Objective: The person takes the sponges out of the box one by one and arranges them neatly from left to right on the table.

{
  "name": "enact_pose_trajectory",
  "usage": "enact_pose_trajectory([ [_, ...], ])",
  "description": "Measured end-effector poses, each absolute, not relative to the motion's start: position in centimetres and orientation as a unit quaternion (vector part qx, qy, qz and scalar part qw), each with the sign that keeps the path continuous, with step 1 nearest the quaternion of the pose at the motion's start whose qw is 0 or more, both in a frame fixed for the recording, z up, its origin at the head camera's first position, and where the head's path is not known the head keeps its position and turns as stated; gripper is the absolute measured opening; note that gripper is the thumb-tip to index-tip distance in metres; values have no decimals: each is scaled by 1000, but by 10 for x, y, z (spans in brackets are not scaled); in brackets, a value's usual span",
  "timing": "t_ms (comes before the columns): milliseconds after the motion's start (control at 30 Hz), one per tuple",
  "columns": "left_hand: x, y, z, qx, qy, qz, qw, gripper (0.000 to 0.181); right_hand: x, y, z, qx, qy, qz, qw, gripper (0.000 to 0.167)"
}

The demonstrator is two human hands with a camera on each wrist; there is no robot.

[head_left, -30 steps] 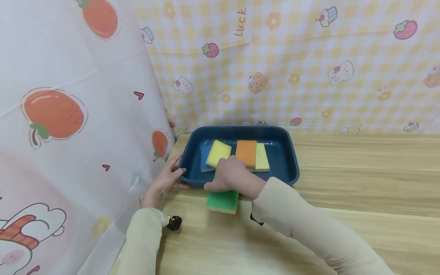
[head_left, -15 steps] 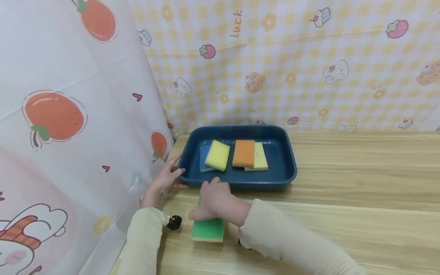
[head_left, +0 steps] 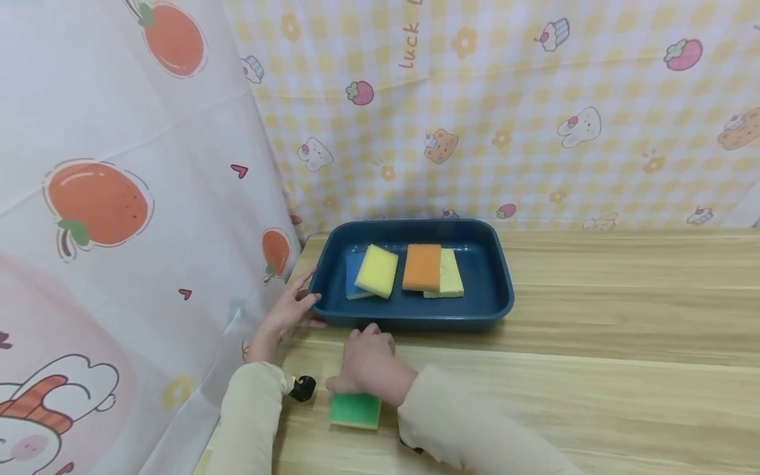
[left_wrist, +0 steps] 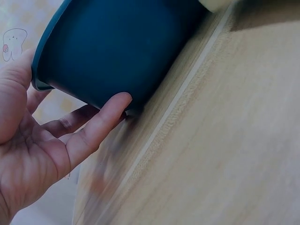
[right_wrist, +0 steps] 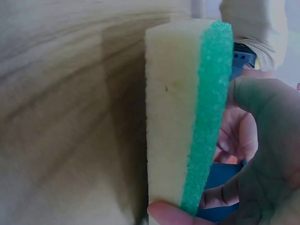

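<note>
Just in front of the dark blue tray (head_left: pixel 415 323), my right hand (head_left: pixel 371 363) grips a green sponge (head_left: pixel 355 410) low over the table. The right wrist view shows the sponge (right_wrist: pixel 173 112) edge-on, with a thick cream layer beside its green one, thumb and fingers (right_wrist: pixel 222 194) at its edges. My left hand (head_left: pixel 287 310) holds the tray's near left corner. In the left wrist view its thumb lies over the rim and its fingers (left_wrist: pixel 101 124) rest against the outer wall. Inside the tray, a yellow sponge (head_left: pixel 377 270) overlaps a blue one (head_left: pixel 353 272); an orange sponge (head_left: pixel 422 267) overlaps a pale yellow one (head_left: pixel 451 274).
A wooden table (head_left: pixel 594 297) with a pale seam runs under everything. Behind the tray hangs a checked cloth (head_left: pixel 510 132). Another printed cloth (head_left: pixel 196 165) hangs close along the left side, beside my left forearm.
My right hand has carried the green sponge from the tray's front rim toward me and slightly left, down near the table. The left hand has stayed at the tray's corner.
</note>
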State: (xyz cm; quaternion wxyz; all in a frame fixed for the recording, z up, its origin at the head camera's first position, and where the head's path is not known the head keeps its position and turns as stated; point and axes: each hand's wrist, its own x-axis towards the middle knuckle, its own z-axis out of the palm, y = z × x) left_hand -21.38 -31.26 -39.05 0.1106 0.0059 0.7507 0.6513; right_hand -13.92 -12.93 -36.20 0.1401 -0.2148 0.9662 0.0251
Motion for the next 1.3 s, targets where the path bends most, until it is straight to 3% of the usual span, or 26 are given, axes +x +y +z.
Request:
enact_pose_trajectory([
  [300,-214,-312,-392,-2,749,653,108,66,-139,-132,-376,-221,967,52,115,94],
  [867,-214,-312,-393,-6,745,657,114,65,-138,-132,-372,-226,965,37,130,92],
  [1100,-215,-313,-395,-3,745,657,116,64,-140,-123,-351,-242,964,38,103,82],
  [1300,-215,-315,-395,7,743,659,114,64,-149,-111,-326,-252,960,-1,126,84],
])
